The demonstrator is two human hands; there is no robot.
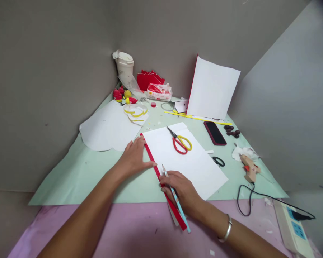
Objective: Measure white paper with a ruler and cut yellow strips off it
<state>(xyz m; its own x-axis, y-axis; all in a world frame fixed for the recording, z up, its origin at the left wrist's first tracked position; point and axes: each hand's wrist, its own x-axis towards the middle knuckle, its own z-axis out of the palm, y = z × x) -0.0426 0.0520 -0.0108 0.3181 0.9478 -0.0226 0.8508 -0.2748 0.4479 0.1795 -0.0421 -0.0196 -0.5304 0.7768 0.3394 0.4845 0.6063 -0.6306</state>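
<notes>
While the left hand [134, 157] lies flat, fingers spread, pressing on the far part of the red strip [161, 179], we keep the right hand [181, 190] closed around a light blue pencil [176, 199] with its tip at the strip's right edge, on the white sheet [185, 157]. The strip runs from the far left toward us along the left border of that sheet, its near end reaching over the green mat [78, 172] onto the pink surface. To draw well here, we judge that the pressing hand should bear down evenly so the strip cannot pivot, and that the pencil should lean lightly against the edge without pushing it sideways. The red and yellow scissors [181, 141] rest on the far part of the sheet, well apart from the line, so they need not be shifted. To the right lie a phone [214, 133] and a glue gun [249, 167], clear of both hands.
</notes>
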